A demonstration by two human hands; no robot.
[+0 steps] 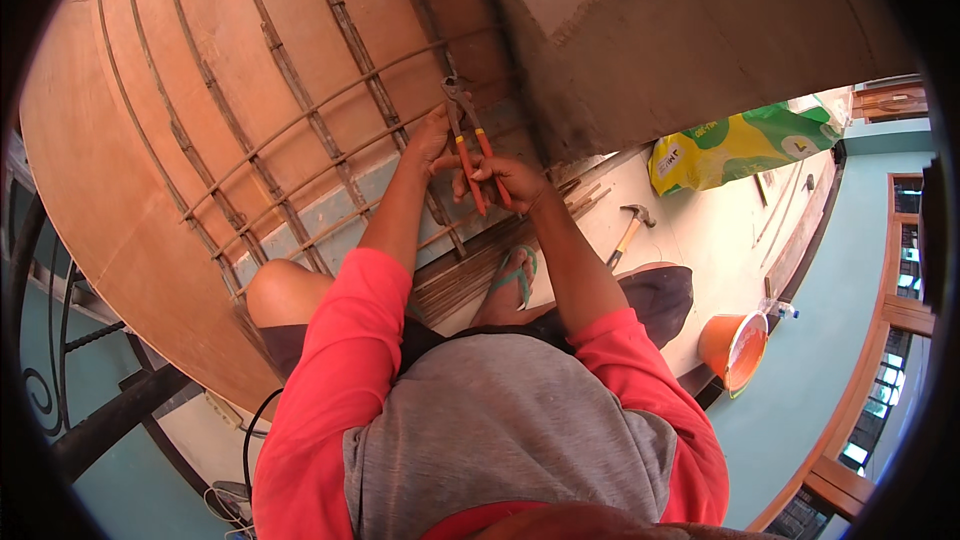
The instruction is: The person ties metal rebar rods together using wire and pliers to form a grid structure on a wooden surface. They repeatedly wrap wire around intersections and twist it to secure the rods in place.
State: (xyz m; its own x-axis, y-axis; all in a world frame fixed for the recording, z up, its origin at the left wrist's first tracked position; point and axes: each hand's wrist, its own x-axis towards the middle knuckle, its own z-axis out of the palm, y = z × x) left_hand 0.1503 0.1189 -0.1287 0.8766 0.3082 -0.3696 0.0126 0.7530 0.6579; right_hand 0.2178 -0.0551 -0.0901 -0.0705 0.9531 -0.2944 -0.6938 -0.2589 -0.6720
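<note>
Pliers (463, 147) with orange handles were held above the centre of the frame, their head pointed toward its top edge. The handles were gripped by the right hand (513, 180), its fingers curled around them. The left hand (428, 143) was placed beside the pliers' head, fingers bent; whether anything was pinched by it could not be told. A grid of rods (312, 112) was spread over a curved brown panel (150, 270) across the upper left of the frame. Right of centre, a hammer (627, 237) was laid on the pale floor (690, 230). Toward the upper right a yellow and green bag (735, 148) was seen, and at the lower right an orange bucket (720, 342).
</note>
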